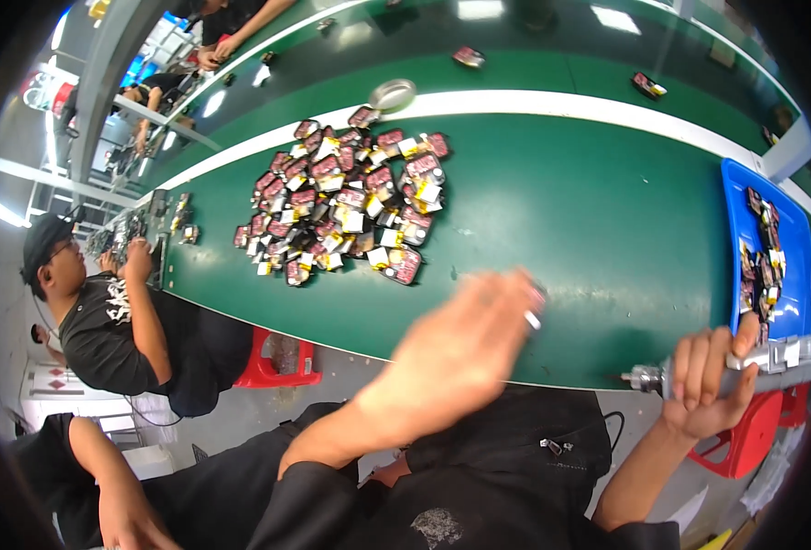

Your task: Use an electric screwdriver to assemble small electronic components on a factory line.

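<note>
My left hand [465, 335], blurred by motion, reaches over the near part of the green table. Its fingers are closed around a small pink-and-white module [537, 300], mostly hidden by the hand. My right hand [706, 380] is wrapped round a grey electric screwdriver [777, 365] at the table's near right edge. The tool's bit points left. A heap of small black modules with pink faces and white-and-yellow tabs [346, 197] lies left of centre on the table, apart from both hands.
A blue tray [798, 293] with several similar modules stands at the right end of the table. A round metal dish [393, 94] sits by the white rail [552, 104]. Beyond the rail, loose modules [647, 85] lie on a green surface. A co-worker [112, 312] sits left, near red stools [282, 357].
</note>
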The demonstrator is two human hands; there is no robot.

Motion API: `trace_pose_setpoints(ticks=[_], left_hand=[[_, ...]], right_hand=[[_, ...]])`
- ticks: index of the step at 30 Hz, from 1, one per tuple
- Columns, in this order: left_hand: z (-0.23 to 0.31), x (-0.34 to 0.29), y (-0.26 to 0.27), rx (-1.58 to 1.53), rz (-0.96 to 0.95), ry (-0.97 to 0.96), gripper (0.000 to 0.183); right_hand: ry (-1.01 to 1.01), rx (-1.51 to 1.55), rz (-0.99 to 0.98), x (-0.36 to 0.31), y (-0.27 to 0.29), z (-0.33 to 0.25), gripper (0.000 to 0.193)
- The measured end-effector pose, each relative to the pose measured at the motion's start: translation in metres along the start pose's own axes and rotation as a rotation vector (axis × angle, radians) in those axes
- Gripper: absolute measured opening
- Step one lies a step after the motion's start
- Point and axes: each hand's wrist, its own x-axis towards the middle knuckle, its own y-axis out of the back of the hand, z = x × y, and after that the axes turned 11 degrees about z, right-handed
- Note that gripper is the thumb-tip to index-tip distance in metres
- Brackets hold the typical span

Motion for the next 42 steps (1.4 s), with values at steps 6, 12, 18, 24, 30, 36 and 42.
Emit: trace_pose_setpoints(ticks=[6,12,18,24,30,36,42], left_hand=[[-0.111,-0.028,0.051,0.529,0.361,0.364,0.043],[-0.145,-0.050,0.046,0.694,0.101,0.350,0.049],[-0.080,-0.015,0.024,0.612,0.291,0.378,0.047],[0.003,0.007,-0.014,0.069,0.190,0.225,0.040],[0.034,0.022,-0.062,-0.191,0.122,0.166,0.032],[0.040,0.043,-0.085,-0.067,0.059,-0.043,0.030],[0.042,0.047,-0.083,0.131,-0.005,-0.361,0.030]], right_hand=[[-0.055,-0.034,0.164,-0.022,0.020,-0.004,0.015],[-0.067,0.016,0.218,-0.032,0.033,-0.008,0.011],[-0.085,0.083,0.201,-0.035,0.033,-0.012,0.010],[-0.191,0.240,0.494,-0.042,0.014,0.003,0.019],[-0.126,0.153,0.418,-0.055,0.012,-0.005,0.013],[-0.108,0.159,0.367,-0.057,0.020,-0.006,0.013],[-0.117,0.175,0.375,-0.058,0.022,-0.003,0.013]])
